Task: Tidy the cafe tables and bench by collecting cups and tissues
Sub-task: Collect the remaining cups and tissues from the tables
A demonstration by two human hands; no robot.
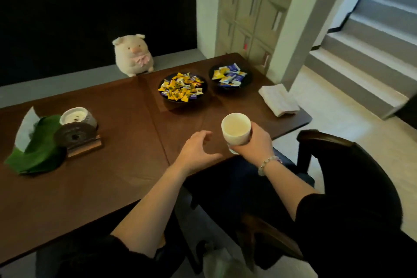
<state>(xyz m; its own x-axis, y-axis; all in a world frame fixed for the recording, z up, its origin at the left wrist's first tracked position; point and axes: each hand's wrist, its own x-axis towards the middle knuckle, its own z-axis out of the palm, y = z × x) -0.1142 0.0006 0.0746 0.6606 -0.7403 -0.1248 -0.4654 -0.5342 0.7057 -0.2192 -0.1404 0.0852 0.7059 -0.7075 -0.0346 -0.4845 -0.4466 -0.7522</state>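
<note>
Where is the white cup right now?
The white cup is in the person's right hand, at the table's near edge, just in front of the two candy bowls.

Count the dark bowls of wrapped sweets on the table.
2. One bowl of yellow sweets sits mid-table; one bowl of blue-and-white packets sits to its right, nearer the far edge. None looks hidden.
</note>
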